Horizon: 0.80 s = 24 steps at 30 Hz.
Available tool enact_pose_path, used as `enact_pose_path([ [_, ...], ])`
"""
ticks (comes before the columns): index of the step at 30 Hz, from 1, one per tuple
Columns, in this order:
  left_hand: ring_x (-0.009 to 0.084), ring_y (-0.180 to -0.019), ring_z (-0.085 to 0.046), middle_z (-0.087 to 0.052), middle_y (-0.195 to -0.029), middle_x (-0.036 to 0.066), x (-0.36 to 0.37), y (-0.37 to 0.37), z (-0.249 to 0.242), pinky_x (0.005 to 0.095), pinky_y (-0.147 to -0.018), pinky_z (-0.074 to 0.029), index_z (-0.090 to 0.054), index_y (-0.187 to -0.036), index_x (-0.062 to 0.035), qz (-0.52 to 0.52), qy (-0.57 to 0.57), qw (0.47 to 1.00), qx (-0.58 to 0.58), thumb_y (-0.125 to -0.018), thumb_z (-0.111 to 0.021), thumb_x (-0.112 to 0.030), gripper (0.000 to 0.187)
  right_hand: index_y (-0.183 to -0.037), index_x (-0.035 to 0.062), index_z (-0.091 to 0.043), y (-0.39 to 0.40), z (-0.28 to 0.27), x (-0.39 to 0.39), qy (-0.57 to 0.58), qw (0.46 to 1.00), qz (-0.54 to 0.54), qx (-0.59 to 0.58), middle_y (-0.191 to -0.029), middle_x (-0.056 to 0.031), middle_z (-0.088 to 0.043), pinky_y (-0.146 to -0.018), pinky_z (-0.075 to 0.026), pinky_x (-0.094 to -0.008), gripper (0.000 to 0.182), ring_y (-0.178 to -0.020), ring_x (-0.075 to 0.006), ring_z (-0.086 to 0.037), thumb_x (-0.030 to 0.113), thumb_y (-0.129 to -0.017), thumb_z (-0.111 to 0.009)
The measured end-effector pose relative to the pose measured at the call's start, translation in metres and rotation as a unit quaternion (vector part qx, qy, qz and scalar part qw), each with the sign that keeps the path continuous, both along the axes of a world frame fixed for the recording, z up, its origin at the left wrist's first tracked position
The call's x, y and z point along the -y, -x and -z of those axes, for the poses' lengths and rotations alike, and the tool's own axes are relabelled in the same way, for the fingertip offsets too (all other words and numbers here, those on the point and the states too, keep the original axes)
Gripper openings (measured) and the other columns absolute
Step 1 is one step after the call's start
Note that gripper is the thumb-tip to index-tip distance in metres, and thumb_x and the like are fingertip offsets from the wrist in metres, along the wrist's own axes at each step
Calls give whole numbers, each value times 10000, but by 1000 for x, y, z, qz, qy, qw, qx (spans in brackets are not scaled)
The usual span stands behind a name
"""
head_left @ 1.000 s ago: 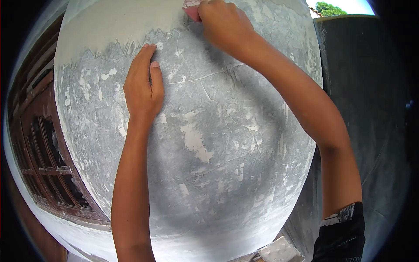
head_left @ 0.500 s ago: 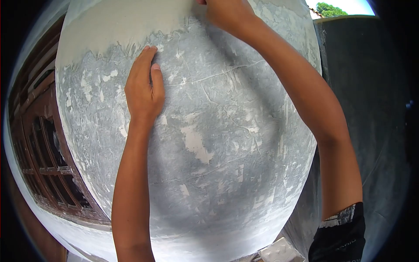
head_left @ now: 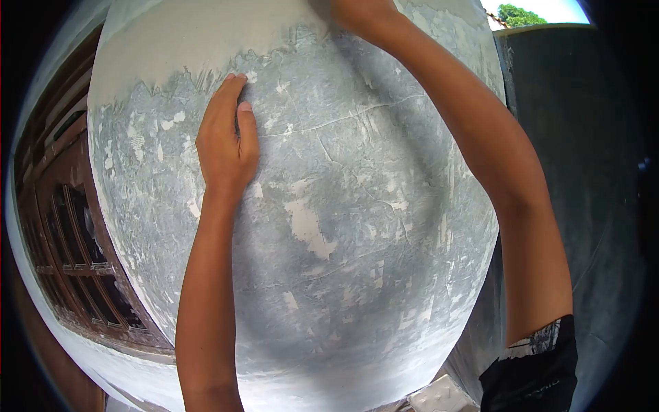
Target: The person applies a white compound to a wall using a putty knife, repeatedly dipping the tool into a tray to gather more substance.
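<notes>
Wall [head_left: 371,220]: filled across the middle of the view by its grey, patchy face, which is crossed by thin pale ridges and dotted with light smears.
Pale coat [head_left: 178,41]: spread over the upper part of the wall, and ended in a ragged lower border.
Left hand [head_left: 228,141]: laid open on the wall just below that border, with the fingers held together and the thumb parted slightly; nothing is seen to be gripped. By the look of it, the body is steadied by this flat placement.
Right hand [head_left: 364,15]: raised to the top of the view, where the fingers are cut off; whether it is closed, or what is held or touched, cannot be told. Reach to the upper wall seems to be given by the bent, lifted arm.
Black sleeve [head_left: 532,378]: marked with pale smears at its hem.
Wooden window [head_left: 58,161]: set beside the wall at the left.
Dark panel [head_left: 583,137]: seen beyond its right edge.
Pale-topped block [head_left: 439,396]: partly shown at the bottom right.
</notes>
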<state>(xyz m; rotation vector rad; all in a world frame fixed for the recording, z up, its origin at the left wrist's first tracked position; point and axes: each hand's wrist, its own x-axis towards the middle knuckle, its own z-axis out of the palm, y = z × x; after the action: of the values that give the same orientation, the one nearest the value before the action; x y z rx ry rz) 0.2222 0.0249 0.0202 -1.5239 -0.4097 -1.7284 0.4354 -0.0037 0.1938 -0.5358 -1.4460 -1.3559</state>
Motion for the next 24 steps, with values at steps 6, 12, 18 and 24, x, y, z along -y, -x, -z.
enact_pose_path([
  [6, 345, -1261, -568, -628, -1290, 204, 0, 0, 1, 405, -1074, -419, -614, -1260, 11, 3, -14, 1000, 5, -977, -455, -124, 351, -928, -42, -600, 6, 101, 15, 52, 990, 75, 108, -929, -215, -665, -722, -568, -458, 122, -846, -383, -683, -9, -813, -574],
  [12, 326, -1283, -555, -613, -1325, 197, 1, -1, 0, 393, -1099, -392, -596, -1299, 0, -2, -2, 1000, 2, -994, -422, -127, 374, -894, 33, -644, 3, 35, 15, 23, 999, 17, 46, -897, -204, -670, -725, -540, -479, 98, -830, -400, -664, 65, -864, -556],
  [18, 363, -1243, -579, -638, -1264, 216, 2, -3, -2, 420, -1053, -446, -629, -1226, 26, 8, -23, 1000, 4, -959, -481, -115, 336, -930, 83, -677, -2, 39, -7, 23, 993, 82, 77, -959, -180, -685, -738, -551, -455, 155, -833, -378, -676, 10, -830, -584],
  [24, 327, -1283, -555, -616, -1328, 184, -1, -1, 0, 393, -1101, -391, -600, -1300, -7, -2, -1, 1000, 4, -992, -426, -131, 375, -886, 45, -658, 6, 83, 28, 33, 995, 34, 83, -906, -176, -682, -701, -558, -448, 83, -816, -352, -691, 38, -844, -587],
])
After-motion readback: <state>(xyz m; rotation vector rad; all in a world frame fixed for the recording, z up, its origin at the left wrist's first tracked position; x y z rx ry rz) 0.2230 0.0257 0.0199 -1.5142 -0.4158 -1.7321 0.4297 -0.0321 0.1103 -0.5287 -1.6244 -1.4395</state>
